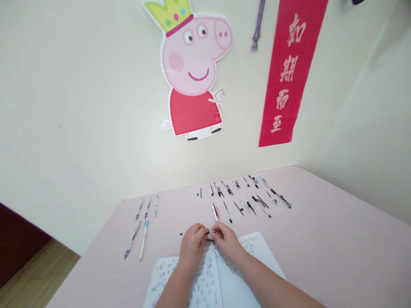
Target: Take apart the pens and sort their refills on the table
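Above the top edge of an open notebook (239, 291) with handwriting, my left hand (194, 241) and my right hand (227, 240) meet fingertip to fingertip. Both are closed on a thin pen part (211, 232), dark toward the left and light toward the right. My fingers cover most of it. A small black piece (181, 234) lies just left of my left hand. Straight ahead of my hands is a white, pink and black pen piece (215, 211).
Several whole pens (144, 239) lie on the left of the pink-covered table (337, 239). Black refills, caps and clear barrels (251, 208) are spread in rows at the back right. The wall behind carries a cartoon pig cutout (194, 111) and a red banner (285, 85).
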Tool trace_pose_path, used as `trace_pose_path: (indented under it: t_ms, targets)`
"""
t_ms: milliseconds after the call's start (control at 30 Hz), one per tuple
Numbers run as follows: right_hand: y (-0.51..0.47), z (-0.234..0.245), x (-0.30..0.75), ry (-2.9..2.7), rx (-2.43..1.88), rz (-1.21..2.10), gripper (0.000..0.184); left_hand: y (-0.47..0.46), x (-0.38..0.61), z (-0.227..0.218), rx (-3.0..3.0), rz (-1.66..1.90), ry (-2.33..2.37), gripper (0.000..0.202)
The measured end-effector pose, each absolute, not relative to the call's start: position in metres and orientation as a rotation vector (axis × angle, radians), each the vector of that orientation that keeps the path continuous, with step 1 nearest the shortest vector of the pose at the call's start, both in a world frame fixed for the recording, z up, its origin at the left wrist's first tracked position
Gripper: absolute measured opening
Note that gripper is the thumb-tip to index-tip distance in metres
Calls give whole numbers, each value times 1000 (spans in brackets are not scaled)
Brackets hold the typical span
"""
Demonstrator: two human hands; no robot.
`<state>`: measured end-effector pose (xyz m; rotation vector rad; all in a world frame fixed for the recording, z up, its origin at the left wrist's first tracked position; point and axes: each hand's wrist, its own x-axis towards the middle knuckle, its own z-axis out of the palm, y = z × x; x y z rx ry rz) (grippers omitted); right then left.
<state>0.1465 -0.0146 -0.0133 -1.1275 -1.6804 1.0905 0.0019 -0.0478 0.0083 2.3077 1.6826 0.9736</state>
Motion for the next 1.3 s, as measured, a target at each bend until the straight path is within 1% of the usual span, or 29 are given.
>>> trace_pose_path:
  t_ms: [100, 233, 300, 400, 700, 800, 933, 1033, 1167, 1300]
  targets:
    - [-14, -15, 147, -1707, -1116, 1077, 11, -46, 1, 7, 2316, 984, 1687, 20]
    - [-13, -17, 148, -1773, -1142, 1010, 35, -46, 1, 5, 2348, 975, 1667, 21]
    - [-13, -17, 148, -1810, -1154, 991, 39, -47, 1, 5, 2354, 971, 1658, 22]
    - [-13, -17, 148, -1837, -1162, 968, 34, -48, 1, 5, 2344, 974, 1656, 21]
    - [-15, -14, 147, -1749, -1119, 1023, 8, -46, 0, 6, 2309, 940, 1689, 20]
    - [-15, -12, 148, -1758, -1099, 1020, 11, -46, 1, 7, 2351, 937, 1708, 23]
    - [-16, -12, 149, -1831, -1126, 935, 29, -49, 5, 11, 2440, 903, 1712, 23]
    - [-16, -13, 148, -1918, -1193, 868, 35, -50, 7, 13, 2458, 885, 1727, 22]
    - [-17, -15, 147, -1894, -1204, 870, 28, -49, 6, 11, 2458, 864, 1753, 21]
    - [-15, -16, 147, -1805, -1163, 941, 14, -48, 3, 10, 2453, 860, 1755, 21]
